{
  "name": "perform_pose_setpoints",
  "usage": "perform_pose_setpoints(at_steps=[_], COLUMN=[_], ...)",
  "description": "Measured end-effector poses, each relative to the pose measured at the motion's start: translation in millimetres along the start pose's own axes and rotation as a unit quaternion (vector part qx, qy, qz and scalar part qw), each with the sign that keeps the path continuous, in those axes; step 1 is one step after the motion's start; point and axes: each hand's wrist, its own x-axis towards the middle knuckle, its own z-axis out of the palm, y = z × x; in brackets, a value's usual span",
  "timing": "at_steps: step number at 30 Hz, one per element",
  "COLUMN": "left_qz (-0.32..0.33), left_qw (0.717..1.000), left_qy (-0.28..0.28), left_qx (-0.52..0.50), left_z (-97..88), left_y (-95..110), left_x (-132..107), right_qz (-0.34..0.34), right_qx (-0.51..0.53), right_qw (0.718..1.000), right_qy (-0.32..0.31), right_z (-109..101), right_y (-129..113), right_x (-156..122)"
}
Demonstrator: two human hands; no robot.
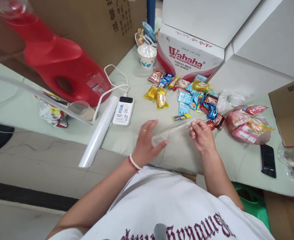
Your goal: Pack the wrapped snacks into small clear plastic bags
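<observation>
My right hand [202,136] pinches one end of a thin, clear plastic bag [175,129], stretched out low over the table. At its other end is my left hand [148,143], fingers spread and thumb apart; whether it touches the plastic is unclear. Just beyond the bag lies a narrow yellow-and-dark snack packet [181,117]. Further back are light-blue packets [186,97], yellow-wrapped snacks [162,98] and dark-red wrapped pieces [211,99], loosely heaped. To the right of my right hand sits a clear bag of pink packages [249,125].
A white power bank [123,111] with a cable and a plastic roll [99,133] lie left. Behind them stands a red jug [69,63]. A paper cup [147,57] and a Wahaha box [189,53] are at the back. A phone [268,160] lies right.
</observation>
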Motion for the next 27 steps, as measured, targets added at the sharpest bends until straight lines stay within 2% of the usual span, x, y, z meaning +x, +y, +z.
perform_pose_setpoints(at_steps=[2,4,6,9,11,13,15,19,21,22,24,27], left_qz=[-0.012,-0.055,-0.084,-0.08,-0.08,-0.114,-0.175,-0.284,-0.313,-0.318,-0.305,-0.217], left_qw=[0.997,0.992,0.993,0.996,0.996,0.987,0.963,0.883,0.857,0.855,0.875,0.948], left_qy=[-0.077,-0.113,-0.084,-0.022,-0.021,-0.029,-0.022,0.024,0.037,0.04,0.04,0.054], left_qx=[0.003,0.008,0.02,0.015,-0.03,-0.111,-0.204,-0.372,-0.408,-0.408,-0.373,-0.227], left_z=[19.8,38.8,53.5,65.4,67.4,65.7,61.7,55.0,54.7,55.2,56.3,56.9], left_y=[7.0,12.3,18.1,26.5,28.6,26.5,21.5,12.3,11.0,11.4,14.3,22.2], left_x=[16.3,29.2,35.7,35.0,32.6,32.1,34.1,40.0,40.1,39.0,34.9,27.4], right_qz=[-0.001,-0.018,-0.038,-0.036,-0.046,-0.071,-0.077,-0.009,0.02,0.028,0.038,0.033], right_qx=[-0.001,-0.005,-0.027,-0.094,-0.131,-0.141,-0.128,-0.063,-0.04,-0.031,-0.018,-0.027], right_qw=[1.0,1.0,0.999,0.994,0.99,0.986,0.986,0.997,0.998,0.997,0.997,0.996], right_qy=[-0.018,-0.012,0.02,0.038,0.04,0.061,0.072,0.049,0.053,0.057,0.066,0.081], right_z=[2.5,3.2,5.2,13.8,20.8,24.7,23.9,14.5,11.5,11.4,15.0,27.5], right_y=[-4.5,-5.6,0.7,22.8,37.8,46.3,47.3,39.5,36.9,36.7,38.5,46.3], right_x=[2.4,2.3,-1.9,-11.4,-14.7,-13.2,-8.7,-2.6,-3.9,-5.5,-9.7,-15.9])
